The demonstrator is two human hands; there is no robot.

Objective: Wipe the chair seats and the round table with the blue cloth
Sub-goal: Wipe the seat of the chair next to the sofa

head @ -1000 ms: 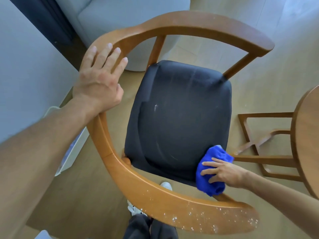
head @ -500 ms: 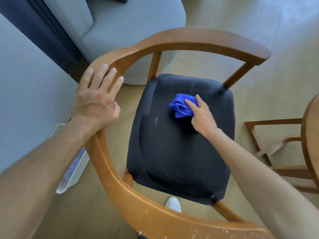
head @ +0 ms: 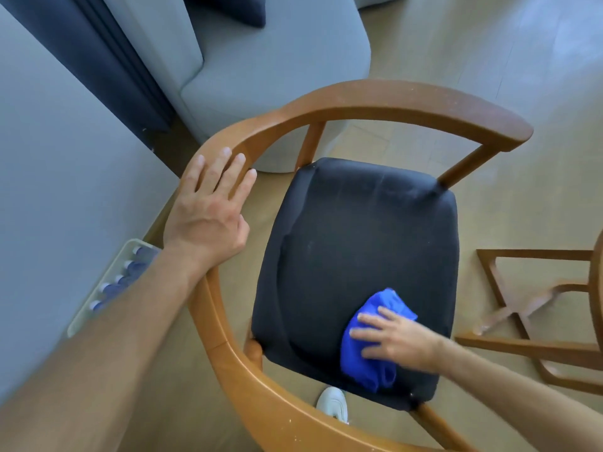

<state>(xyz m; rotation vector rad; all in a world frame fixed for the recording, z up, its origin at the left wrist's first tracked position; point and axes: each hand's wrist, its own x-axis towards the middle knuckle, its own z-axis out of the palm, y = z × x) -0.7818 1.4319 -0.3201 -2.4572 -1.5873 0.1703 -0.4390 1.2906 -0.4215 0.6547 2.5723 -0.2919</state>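
While I look down from above, a wooden armchair (head: 359, 102) with a curved backrest rail fills most of the view, and its dark padded seat (head: 355, 256) sits in the middle. My left hand (head: 208, 210) lies flat on the curved rail at the chair's left side, fingers straight and slightly spread, palm down on the wood, gripping nothing. My right hand (head: 394, 340) reaches in from the lower right and presses the blue cloth (head: 368, 347) against the seat near its front right corner. Those fingers are stretched out flat on top of the cloth rather than curled around it. The cloth is bunched up, with folds showing beyond my fingertips and below my palm.

Pale specks dot the wooden rail closest to me, at the bottom of the view. One white shoe (head: 332, 404) shows on the floor between that rail and the seat's front edge. At the far right, the edge of the round wooden desk (head: 598, 288) just enters the view, with its crossed wooden base (head: 522, 308) on the floor beside the chair. Behind the chair stands a grey upholstered sofa (head: 261, 66) with a dark cushion on it. A grey wall runs along the left, and a white tray of small bottles (head: 111, 288) rests on the floor at its foot, partly hidden by my left forearm. The floor is light wood.
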